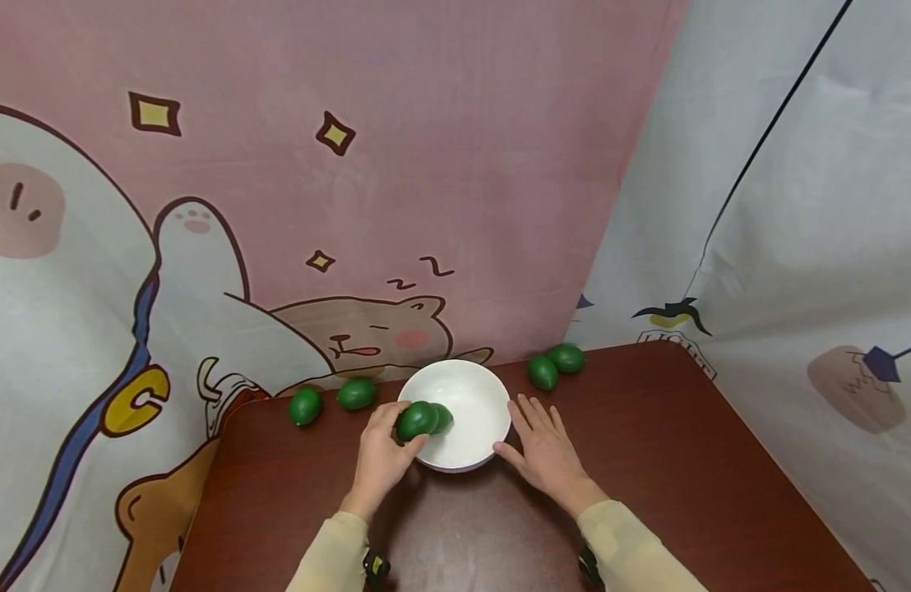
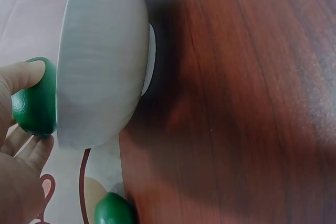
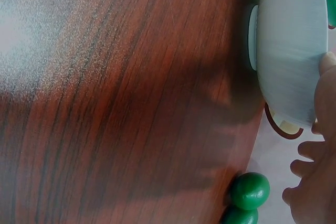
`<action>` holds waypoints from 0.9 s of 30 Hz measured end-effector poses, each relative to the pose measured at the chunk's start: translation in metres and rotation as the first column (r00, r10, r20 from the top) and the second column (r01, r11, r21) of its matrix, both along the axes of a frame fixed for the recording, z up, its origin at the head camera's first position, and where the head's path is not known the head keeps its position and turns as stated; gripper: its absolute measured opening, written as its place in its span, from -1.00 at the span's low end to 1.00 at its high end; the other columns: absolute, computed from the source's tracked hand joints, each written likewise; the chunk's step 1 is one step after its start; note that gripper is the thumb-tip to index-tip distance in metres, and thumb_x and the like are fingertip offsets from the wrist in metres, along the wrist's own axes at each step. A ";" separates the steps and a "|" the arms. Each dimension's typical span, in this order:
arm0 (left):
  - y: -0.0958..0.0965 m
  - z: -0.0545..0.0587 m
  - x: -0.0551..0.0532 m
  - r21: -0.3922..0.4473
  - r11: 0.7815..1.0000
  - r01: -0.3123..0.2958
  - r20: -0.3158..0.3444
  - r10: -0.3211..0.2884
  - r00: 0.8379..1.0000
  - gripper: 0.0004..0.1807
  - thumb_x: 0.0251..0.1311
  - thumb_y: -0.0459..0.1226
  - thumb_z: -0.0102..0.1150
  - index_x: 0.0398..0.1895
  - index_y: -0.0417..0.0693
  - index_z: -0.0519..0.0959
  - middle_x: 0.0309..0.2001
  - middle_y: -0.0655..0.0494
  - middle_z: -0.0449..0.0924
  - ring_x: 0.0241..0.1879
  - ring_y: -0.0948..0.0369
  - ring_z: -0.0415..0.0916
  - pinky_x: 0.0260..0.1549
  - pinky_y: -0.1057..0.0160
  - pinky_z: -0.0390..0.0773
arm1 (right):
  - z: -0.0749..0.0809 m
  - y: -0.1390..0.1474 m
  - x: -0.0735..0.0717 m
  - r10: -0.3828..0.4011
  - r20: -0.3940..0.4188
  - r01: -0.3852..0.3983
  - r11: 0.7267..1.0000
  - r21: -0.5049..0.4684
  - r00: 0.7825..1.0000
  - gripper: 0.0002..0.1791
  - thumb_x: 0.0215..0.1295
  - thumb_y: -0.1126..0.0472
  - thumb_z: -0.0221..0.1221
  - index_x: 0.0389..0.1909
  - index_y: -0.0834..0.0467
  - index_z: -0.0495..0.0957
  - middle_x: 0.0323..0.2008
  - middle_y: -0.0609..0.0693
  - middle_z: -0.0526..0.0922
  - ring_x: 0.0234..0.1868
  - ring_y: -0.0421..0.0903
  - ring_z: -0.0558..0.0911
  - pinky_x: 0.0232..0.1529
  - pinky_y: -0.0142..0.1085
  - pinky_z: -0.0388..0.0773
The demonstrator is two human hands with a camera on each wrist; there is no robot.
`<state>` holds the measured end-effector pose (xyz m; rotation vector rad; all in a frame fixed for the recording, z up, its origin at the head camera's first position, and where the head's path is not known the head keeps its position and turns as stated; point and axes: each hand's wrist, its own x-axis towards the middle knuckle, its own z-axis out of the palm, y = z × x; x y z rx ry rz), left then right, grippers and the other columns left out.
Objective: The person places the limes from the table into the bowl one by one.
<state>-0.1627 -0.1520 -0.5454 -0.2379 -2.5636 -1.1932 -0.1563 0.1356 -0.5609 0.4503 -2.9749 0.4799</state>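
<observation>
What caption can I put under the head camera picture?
Left hand holding a green fruit above a white bowl, right hand at the bowl's other side.

In the head view, I read moderate, diffuse illumination; the interior of the bowl (image 1: 470, 411) is brightest. A pale glare patch lies on the near part of the table (image 1: 459, 534). Soft shadows fall beside the left hand (image 1: 384, 452) and right hand (image 1: 546, 450). In both wrist views, the bowl's outer wall reads grey, consistent with light from above. On the left, I note glare at the right edge and a faint sheen on the held green fruit (image 2: 41, 103). On the right, glare whitens the upper-left edge; shadows remain soft-edged.
</observation>
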 end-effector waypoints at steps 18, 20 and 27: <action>0.012 -0.007 0.001 -0.047 0.997 0.068 0.016 -0.067 0.998 -0.37 -0.05 -0.30 0.65 0.17 -0.21 0.67 0.04 0.00 0.56 0.04 0.04 0.61 0.08 0.00 0.63 | -0.001 0.000 0.001 0.003 -0.026 -0.003 1.000 0.003 1.000 -0.10 0.39 -0.27 0.22 0.53 0.25 0.29 0.51 0.31 0.28 0.55 0.28 0.23 0.51 0.26 0.09; 0.013 -0.007 0.001 -0.072 0.995 0.072 0.020 -0.071 0.997 -0.36 -0.05 -0.29 0.65 0.18 -0.21 0.67 0.04 0.01 0.57 0.04 0.04 0.61 0.08 0.00 0.63 | -0.002 0.001 0.001 0.007 -0.031 -0.007 1.000 0.002 0.999 -0.10 0.39 -0.26 0.21 0.53 0.25 0.29 0.51 0.31 0.28 0.55 0.28 0.23 0.51 0.26 0.08; 0.018 -0.008 0.001 -0.120 0.989 0.088 0.041 -0.083 0.996 -0.36 -0.05 -0.28 0.65 0.18 -0.21 0.66 0.03 0.00 0.57 0.05 0.02 0.57 0.06 -0.04 0.63 | -0.003 0.000 0.001 0.004 -0.032 -0.004 1.000 -0.009 0.999 -0.11 0.39 -0.26 0.22 0.53 0.25 0.30 0.51 0.31 0.29 0.55 0.28 0.24 0.51 0.26 0.06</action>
